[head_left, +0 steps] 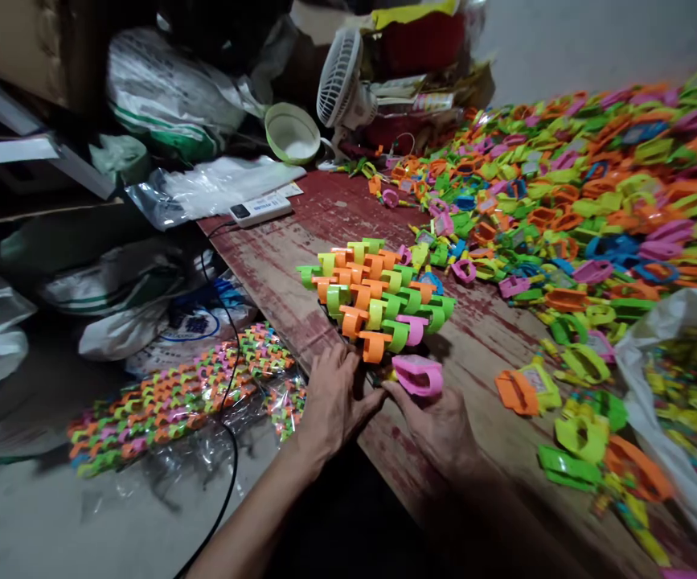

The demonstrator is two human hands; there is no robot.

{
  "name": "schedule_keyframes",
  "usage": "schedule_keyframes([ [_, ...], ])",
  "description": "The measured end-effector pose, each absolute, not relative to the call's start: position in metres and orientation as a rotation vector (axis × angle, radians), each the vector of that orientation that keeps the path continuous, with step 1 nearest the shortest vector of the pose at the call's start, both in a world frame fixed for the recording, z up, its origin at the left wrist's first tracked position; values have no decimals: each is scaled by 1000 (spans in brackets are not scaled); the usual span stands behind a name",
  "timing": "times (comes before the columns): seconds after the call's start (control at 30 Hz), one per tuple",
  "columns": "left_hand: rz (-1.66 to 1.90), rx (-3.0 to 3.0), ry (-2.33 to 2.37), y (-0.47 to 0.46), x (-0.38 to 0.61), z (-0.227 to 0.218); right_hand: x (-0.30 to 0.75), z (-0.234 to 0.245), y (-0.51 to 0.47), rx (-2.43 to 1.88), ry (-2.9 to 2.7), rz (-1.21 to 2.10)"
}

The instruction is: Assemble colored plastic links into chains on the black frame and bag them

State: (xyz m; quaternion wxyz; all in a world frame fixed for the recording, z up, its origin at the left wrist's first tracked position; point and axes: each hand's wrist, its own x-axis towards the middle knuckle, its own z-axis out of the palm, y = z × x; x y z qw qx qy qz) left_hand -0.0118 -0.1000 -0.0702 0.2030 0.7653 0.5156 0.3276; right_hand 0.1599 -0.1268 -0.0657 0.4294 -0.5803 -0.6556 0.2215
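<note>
My right hand (444, 430) holds a pink plastic toy watch (417, 375), its band a wide loop, gripped by the thumb and fingers at its lower end. Just left of it is my left hand (331, 398), its fingers stretched toward the table's edge and its thumb apart, pointing at the right thumb. The left fingertips are partly hidden beside the stack. Beyond both hands, a tight block of toy watches (378, 296) in orange, green, yellow and pink stands in staggered rows on the worn wooden table (317, 233).
A large heap of loose toy watches (565, 209) covers the right side. At the right edge sits a white sack (643, 338) of small yellow pieces. A fan (342, 80), bowl (292, 133) and power strip (262, 209) stand behind. Bagged watch blocks (167, 402) lie lower left, crossed by a black cable (235, 450).
</note>
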Motion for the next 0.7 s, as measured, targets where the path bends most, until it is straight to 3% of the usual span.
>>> schedule_keyframes([
  [0.33, 922, 2095, 1397, -101, -13, -65, 165, -67, -116, -1124, -1913, 373],
  [0.7, 1033, 2009, 1358, -99, -15, -58, 154, -49, -108, -1200, -1878, 735],
])
